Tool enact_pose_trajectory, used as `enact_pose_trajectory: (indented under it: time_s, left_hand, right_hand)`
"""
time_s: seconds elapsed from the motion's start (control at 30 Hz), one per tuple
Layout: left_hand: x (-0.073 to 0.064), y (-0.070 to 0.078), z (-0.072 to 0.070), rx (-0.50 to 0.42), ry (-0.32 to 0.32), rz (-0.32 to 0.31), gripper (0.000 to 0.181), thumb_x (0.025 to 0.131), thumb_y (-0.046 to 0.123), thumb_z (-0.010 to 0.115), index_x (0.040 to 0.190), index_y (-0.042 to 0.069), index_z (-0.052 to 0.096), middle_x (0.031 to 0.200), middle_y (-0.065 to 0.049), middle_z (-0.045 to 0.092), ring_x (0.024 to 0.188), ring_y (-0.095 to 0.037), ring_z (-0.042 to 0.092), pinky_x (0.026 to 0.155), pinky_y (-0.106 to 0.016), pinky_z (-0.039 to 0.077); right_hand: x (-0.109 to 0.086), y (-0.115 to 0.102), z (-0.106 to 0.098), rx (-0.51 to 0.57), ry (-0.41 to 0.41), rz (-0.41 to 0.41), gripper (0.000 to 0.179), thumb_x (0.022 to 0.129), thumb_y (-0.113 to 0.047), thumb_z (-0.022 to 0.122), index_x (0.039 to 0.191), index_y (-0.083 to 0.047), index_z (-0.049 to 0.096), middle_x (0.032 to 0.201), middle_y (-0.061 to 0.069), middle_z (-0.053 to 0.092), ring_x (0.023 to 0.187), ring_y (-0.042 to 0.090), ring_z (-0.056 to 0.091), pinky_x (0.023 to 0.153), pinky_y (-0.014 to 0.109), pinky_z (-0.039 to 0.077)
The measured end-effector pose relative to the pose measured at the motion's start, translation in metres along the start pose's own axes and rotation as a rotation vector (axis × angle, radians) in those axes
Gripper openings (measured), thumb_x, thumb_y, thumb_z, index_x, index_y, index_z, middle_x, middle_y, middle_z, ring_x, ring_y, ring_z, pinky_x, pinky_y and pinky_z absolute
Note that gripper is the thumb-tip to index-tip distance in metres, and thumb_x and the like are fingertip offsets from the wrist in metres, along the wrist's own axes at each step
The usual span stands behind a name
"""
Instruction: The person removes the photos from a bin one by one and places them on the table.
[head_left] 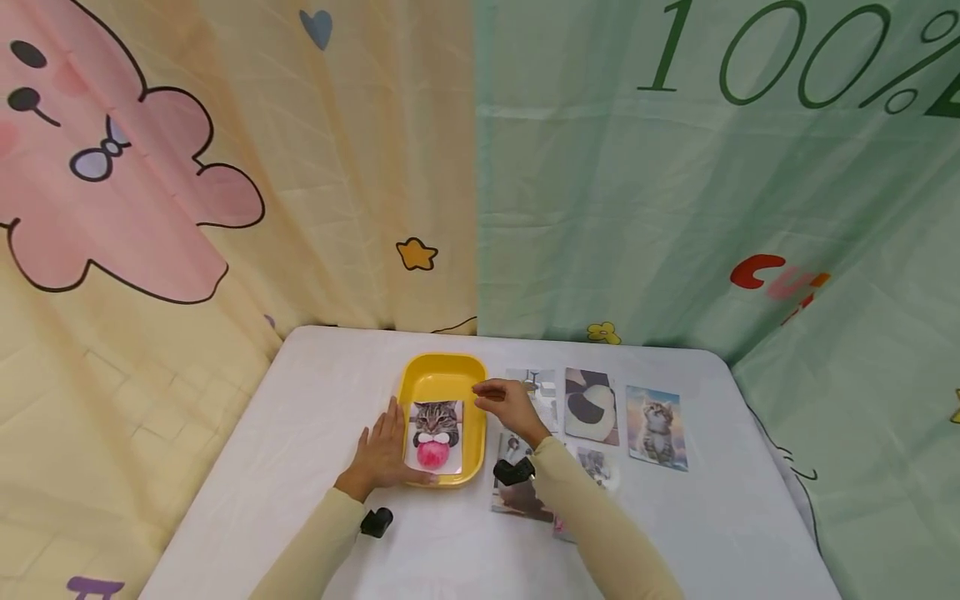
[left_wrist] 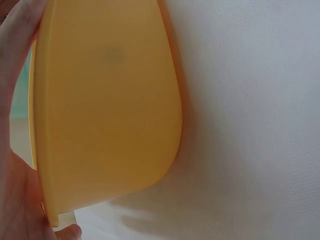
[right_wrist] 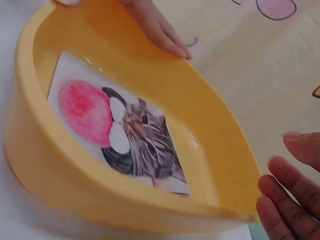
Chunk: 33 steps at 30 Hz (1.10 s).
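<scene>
Resting the left hand [head_left: 381,457] against the left side of the yellow tray [head_left: 442,382], spreading straight fingers along the rim, reaching the thumb along the near end and curling round nothing. Holding the right hand [head_left: 516,406] just beside the tray's right rim, bending the fingers loosely, parting the thumb from them and gripping nothing; not being able to tell contact between fingertips and rim.

Showing smooth, slightly glossy plastic in the tray, forming a deep, round-cornered oblong with a lip, and running its long axis away from the person across the white worktop [head_left: 337,375]. Showing a fine grainy weave on the worktop's covering under the tray.

Holding inside the tray a thin rectangular picture card [head_left: 435,437], lying face up in the near half, closer to the left wall. Running the card's long axis roughly along the tray's, pointing the printed tabby's head toward the far end and a fuzzy pink ball toward the near end.

Lying to the right of the tray: a pale card [head_left: 543,400] partly behind the right hand, then a dark-and-white card [head_left: 590,406], then, farthest from the tray, a kitten card [head_left: 657,427]. Lying nearer the person, right of the tray: a brownish card [head_left: 525,502], partly hiding behind a black device [head_left: 514,472].
</scene>
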<state>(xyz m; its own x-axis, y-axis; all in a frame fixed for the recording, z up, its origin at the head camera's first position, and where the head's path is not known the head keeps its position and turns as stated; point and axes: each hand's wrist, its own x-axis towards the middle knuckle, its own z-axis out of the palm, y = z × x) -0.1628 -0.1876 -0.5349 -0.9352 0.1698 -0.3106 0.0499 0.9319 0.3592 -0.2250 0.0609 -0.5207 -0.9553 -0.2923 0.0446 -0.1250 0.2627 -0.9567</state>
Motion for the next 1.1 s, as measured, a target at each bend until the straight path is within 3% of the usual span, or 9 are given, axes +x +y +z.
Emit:
enact_pose_trajectory:
  time_s: [0.13, 0.33, 0.73, 0.9, 1.1]
  left_hand:
    - [-0.001, 0.001, 0.000, 0.007, 0.006, -0.004, 0.145, 0.054, 0.072, 0.078, 0.152, -0.005, 0.003, 0.160, -0.018, -0.006, 0.144, -0.043, 0.012, 0.114, -0.062, 0.007]
    - [-0.005, 0.001, 0.000, 0.004, 0.026, 0.010, 0.145, 0.054, 0.072, 0.078, 0.151, -0.007, 0.005, 0.160, -0.020, -0.003, 0.142, -0.044, 0.015, 0.113, -0.063, 0.009]
    - [-0.004, 0.002, -0.003, 0.021, 0.031, 0.034, 0.144, 0.055, 0.073, 0.076, 0.151, -0.007, 0.006, 0.160, -0.020, -0.002, 0.142, -0.044, 0.016, 0.113, -0.064, 0.010]
    - [-0.003, 0.000, -0.004, 0.020, 0.040, 0.039, 0.144, 0.054, 0.074, 0.076, 0.151, -0.006, 0.006, 0.160, -0.019, -0.003, 0.142, -0.044, 0.017, 0.112, -0.064, 0.011]
    - [-0.003, 0.000, -0.002, 0.025, 0.050, 0.058, 0.144, 0.055, 0.075, 0.075, 0.151, -0.007, 0.007, 0.160, -0.020, -0.002, 0.141, -0.044, 0.019, 0.112, -0.064, 0.013]
  right_hand:
    - [0.004, -0.005, 0.019, 0.002, -0.035, -0.038, 0.028, 0.090, -0.001, 0.065, 0.117, 0.010, 0.063, 0.119, 0.027, 0.062, 0.113, 0.042, 0.058, 0.098, 0.046, 0.047]
    - [0.010, -0.005, 0.044, -0.032, -0.021, 0.008, 0.032, 0.090, -0.004, 0.066, 0.121, 0.004, 0.063, 0.126, 0.020, 0.060, 0.124, 0.041, 0.049, 0.107, 0.053, 0.036]
    - [0.018, -0.007, 0.068, -0.080, 0.064, 0.088, 0.036, 0.088, -0.003, 0.067, 0.122, 0.003, 0.062, 0.130, 0.019, 0.055, 0.121, 0.038, 0.049, 0.103, 0.050, 0.041]
    - [0.024, -0.006, 0.075, -0.107, 0.030, 0.153, 0.038, 0.088, -0.005, 0.067, 0.125, 0.002, 0.060, 0.128, 0.019, 0.056, 0.109, 0.034, 0.056, 0.100, 0.047, 0.045]
    - [0.027, 0.002, 0.087, -0.356, -0.028, 0.201, 0.045, 0.083, -0.017, 0.075, 0.123, 0.000, 0.062, 0.119, 0.013, 0.064, 0.108, 0.030, 0.058, 0.103, 0.053, 0.035]
